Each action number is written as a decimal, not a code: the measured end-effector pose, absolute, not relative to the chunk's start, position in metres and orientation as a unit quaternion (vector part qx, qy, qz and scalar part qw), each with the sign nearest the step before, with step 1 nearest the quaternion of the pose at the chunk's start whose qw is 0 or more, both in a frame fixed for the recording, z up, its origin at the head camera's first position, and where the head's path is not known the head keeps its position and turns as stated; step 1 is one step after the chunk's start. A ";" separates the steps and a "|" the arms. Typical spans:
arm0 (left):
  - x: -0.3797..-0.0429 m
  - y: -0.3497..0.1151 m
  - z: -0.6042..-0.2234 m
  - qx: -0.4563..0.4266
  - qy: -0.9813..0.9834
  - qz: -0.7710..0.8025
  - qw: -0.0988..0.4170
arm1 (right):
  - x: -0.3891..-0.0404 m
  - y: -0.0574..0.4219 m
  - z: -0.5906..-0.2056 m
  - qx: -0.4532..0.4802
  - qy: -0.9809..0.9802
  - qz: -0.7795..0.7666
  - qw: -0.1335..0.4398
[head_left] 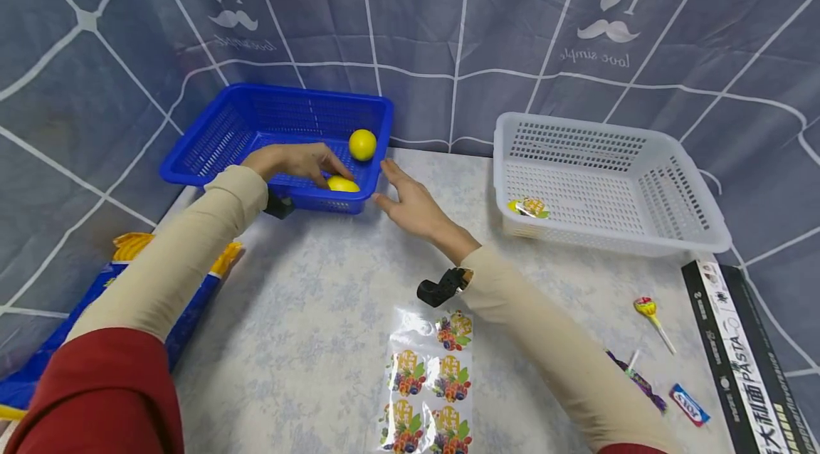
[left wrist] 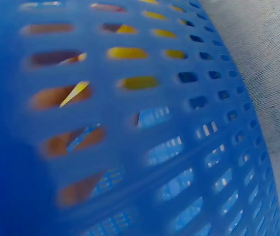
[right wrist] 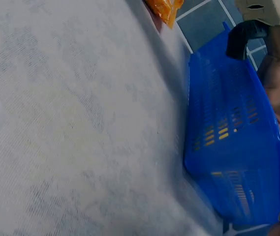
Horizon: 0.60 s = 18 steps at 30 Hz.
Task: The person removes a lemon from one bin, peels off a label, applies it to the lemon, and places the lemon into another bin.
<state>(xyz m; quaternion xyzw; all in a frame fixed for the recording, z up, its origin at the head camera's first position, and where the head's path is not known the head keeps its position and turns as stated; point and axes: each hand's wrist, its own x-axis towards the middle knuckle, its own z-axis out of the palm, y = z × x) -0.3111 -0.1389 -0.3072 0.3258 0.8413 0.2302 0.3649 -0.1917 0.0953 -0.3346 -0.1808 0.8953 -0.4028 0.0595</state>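
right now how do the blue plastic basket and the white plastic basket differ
The blue plastic basket holds two round yellow objects; the white plastic basket holds a small, shiny printed packet. The left hand reaches into the blue basket, while no hand is in the white one. Both are rectangular, open-topped and perforated.

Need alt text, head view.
A person's left hand reaches into a blue basket, over one of two yellow balls; the right hand is at the basket's corner. To the right, a white basket holds a small colourful item. Nearer lie a sticker sheet, sweets, a pasta box.
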 end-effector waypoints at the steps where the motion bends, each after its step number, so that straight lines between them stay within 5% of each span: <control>1: -0.311 -0.138 -0.309 0.330 0.843 0.218 0.366 | -0.192 0.092 -0.336 -0.184 0.894 -0.403 0.069; 18: -0.312 -0.143 -0.320 0.332 0.859 0.178 0.346 | -0.190 0.087 -0.342 -0.194 0.889 -0.399 0.111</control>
